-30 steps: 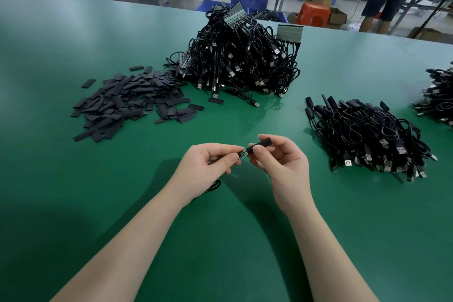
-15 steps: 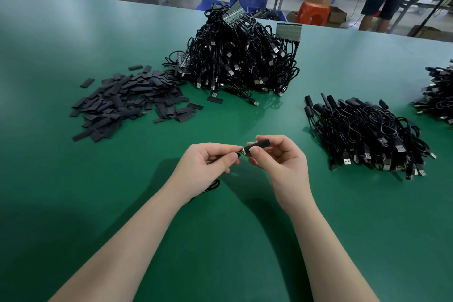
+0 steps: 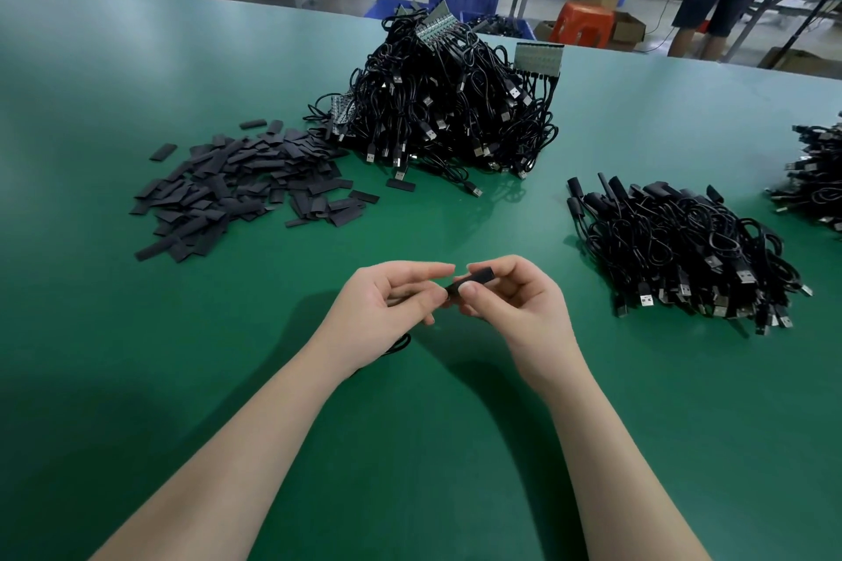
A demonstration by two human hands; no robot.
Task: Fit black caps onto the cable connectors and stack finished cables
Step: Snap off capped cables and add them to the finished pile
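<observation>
Pinching one black cap [image 3: 474, 279] between both hands' fingers [image 3: 469, 288], the person has a big uncapped cable heap [image 3: 451, 100] left; capped cables [image 3: 679, 251] stack rightward.

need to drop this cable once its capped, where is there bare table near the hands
Bare green table lies between the loose caps and the capped cable stack, just ahead of both hands. Another bare patch sits left of the left hand. It is crowded at the uncapped cable heap.
</observation>
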